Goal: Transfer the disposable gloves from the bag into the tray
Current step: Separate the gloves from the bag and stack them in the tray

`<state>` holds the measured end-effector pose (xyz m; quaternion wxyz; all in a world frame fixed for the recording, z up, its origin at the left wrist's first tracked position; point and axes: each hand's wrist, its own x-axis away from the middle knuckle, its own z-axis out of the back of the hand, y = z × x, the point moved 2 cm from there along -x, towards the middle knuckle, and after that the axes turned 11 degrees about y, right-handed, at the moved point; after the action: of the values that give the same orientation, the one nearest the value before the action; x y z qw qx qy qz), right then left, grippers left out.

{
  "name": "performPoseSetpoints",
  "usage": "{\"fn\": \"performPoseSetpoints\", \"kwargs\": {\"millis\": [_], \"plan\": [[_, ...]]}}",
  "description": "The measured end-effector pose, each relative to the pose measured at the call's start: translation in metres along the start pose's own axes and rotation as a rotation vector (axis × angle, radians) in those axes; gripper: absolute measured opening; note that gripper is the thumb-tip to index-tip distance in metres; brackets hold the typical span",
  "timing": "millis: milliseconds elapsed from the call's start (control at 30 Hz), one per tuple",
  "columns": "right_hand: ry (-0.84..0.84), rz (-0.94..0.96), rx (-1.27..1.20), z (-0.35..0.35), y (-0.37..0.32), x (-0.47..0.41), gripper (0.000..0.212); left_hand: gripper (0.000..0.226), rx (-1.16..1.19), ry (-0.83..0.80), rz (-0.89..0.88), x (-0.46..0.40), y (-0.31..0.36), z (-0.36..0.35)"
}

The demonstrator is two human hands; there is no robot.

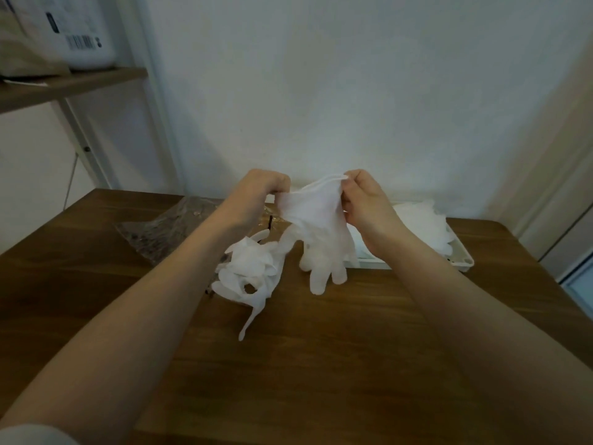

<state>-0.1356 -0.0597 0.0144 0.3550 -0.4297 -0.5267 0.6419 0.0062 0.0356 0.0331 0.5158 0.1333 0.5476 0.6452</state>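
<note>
A translucent white disposable glove hangs in the air above the wooden table, fingers pointing down. My left hand pinches one side of its cuff and my right hand pinches the other side. A loose pile of several more gloves lies on the table below my left wrist. The clear plastic bag lies flat at the back left. A white tray stands at the back right with several gloves heaped in it, partly hidden by my right forearm.
The brown wooden table runs up to a white wall. A wooden shelf with a white container stands high at the left. A door frame rises at the right edge.
</note>
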Motion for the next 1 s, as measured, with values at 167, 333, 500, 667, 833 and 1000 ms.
{"fn": "performPoseSetpoints", "kwargs": {"millis": [167, 333, 500, 667, 833, 1000], "plan": [[0.133, 0.378, 0.366, 0.003, -0.012, 0.000, 0.011, 0.064, -0.013, 0.066, 0.121, -0.008, 0.006, -0.009], [-0.009, 0.437, 0.433, 0.012, -0.019, -0.009, 0.010, 0.062, -0.036, -0.312, 0.183, -0.023, 0.025, -0.027], [-0.031, 0.483, 0.477, 0.025, -0.025, -0.017, 0.027, 0.038, -0.054, -0.253, 0.204, -0.031, 0.025, -0.047], [-0.178, 0.216, 0.479, 0.055, -0.014, -0.029, 0.050, 0.054, 0.109, -0.200, 0.297, -0.033, 0.010, -0.055], [-0.472, -0.236, 0.039, 0.102, 0.022, -0.043, 0.016, 0.021, 0.344, -0.101, 0.370, -0.037, 0.004, -0.068], [-0.430, -0.417, -0.350, 0.134, 0.058, -0.052, 0.076, 0.024, 0.234, -0.020, 0.328, -0.041, -0.008, -0.096]]}}
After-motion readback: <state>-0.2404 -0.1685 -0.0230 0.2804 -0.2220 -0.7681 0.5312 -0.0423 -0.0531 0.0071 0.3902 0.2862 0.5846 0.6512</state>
